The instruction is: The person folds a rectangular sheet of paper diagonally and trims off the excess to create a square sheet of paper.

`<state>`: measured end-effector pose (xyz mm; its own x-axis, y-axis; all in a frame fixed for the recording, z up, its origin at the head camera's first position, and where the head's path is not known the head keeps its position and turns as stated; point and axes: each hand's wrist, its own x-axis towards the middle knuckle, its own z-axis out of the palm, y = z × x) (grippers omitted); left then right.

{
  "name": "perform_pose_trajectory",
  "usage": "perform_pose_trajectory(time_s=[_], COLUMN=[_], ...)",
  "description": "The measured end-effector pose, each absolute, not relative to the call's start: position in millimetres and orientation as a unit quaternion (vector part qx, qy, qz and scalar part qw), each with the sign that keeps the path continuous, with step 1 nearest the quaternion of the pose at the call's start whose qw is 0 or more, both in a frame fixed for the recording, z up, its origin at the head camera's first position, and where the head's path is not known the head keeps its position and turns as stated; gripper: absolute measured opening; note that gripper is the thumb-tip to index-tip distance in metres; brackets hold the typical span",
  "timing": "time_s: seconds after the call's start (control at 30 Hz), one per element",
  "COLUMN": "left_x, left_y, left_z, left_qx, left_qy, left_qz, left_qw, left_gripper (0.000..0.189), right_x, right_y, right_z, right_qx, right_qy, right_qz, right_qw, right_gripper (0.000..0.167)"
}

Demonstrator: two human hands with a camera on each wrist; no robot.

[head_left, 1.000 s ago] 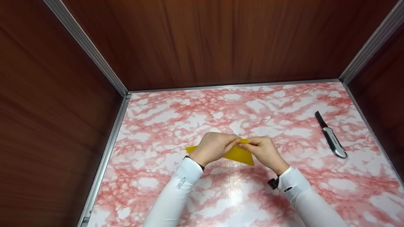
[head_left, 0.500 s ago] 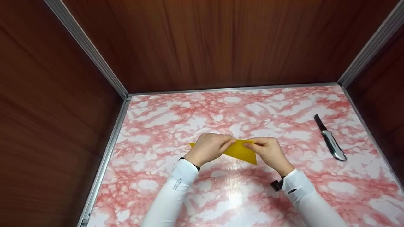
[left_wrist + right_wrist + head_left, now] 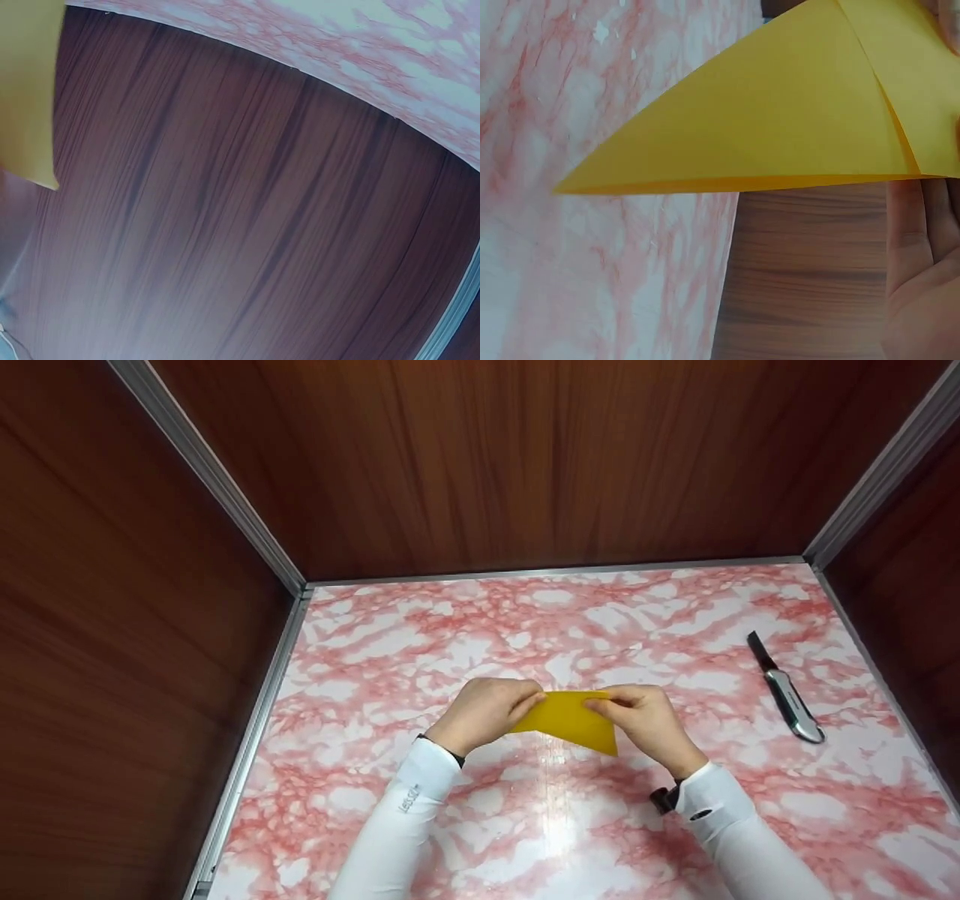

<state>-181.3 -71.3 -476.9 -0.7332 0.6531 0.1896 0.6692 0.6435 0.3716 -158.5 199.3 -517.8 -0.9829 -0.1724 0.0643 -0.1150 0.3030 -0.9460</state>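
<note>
A folded sheet of yellow paper (image 3: 574,720) is held up between both hands in the head view. My left hand (image 3: 487,711) pinches its left part near the top edge and covers that end. With thumb and fingers my right hand (image 3: 643,722) pinches the top right edge. A lower corner hangs down at the right. In the right wrist view the paper (image 3: 757,112) comes to a sharp point at the left and shows a folded layer near the hand. Only an edge of the paper (image 3: 30,90) enters the left wrist view.
At the right of the red-and-white marbled table (image 3: 420,645) lies a knife with a dark blade and grey-black handle (image 3: 793,705). Dark wood-grain panels (image 3: 480,465) with metal edge strips wall the table at the back and both sides.
My left hand has slid leftward along the paper and my right hand slightly rightward, so more yellow paper shows between them. The knife lies where it was.
</note>
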Motion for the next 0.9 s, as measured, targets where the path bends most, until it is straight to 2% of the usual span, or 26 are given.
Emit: perform_pose_trajectory(time_s=[0.27,0.53,0.9], left_x=[-180.9,-182.1,-182.7], left_y=[-70.0,-71.6,-82.7], left_z=[-476.0,-475.7,-475.7], left_qx=[-0.36,-0.36,-0.343], left_qy=[-0.91,-0.907,-0.909], left_qz=[-0.205,-0.218,-0.235], left_qw=[0.016,-0.001,-0.032], left_gripper=[0.028,0.031,0.032], right_x=[-158.6,-162.8,-160.3], right_y=[192.7,192.7,200.4], right_z=[-514.0,-515.3,-516.8], right_qx=[-0.112,-0.121,-0.104], right_qy=[0.783,0.776,0.778], right_qz=[-0.609,-0.619,-0.62], right_qw=[0.061,0.02,0.006], right_gripper=[0.031,0.017,0.017])
